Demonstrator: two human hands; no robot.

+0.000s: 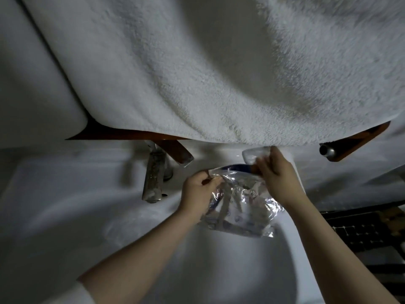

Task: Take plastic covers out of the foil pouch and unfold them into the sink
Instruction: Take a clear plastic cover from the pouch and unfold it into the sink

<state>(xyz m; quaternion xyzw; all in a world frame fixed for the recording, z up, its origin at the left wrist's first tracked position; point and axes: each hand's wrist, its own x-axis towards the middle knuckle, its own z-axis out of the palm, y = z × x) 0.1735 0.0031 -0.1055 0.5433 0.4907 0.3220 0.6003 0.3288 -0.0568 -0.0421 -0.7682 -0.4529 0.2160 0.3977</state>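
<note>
Dim bathroom, white surfaces throughout. White basin sink fills the lower frame; dark tiled floor shows at 3 o'clock beyond its rim.

Counts: one foil pouch, crinkled and shiny with blue print, held above the sink bowl just right of centre. One plastic cover, a folded, clear, whitish wad, at about 1 o'clock from the pouch and just above its mouth. Two bare hands.

Left hand at 9 o'clock of the pouch, fingers curled, pinching the upper left corner of the pouch mouth. Right hand at 1 o'clock of the pouch, fingertips gripping the plastic cover, which is clear of the pouch opening; the heel of the hand overlaps the pouch's top edge.

Around: one metal faucet, dull and spotted, at 9 o'clock of the left hand, spout over the bowl. One large white terry towel hangs across the whole upper frame, hiding the wall behind the sink. A reddish-brown wooden rail shows under its lower edge, metal cap at 2 o'clock.
</note>
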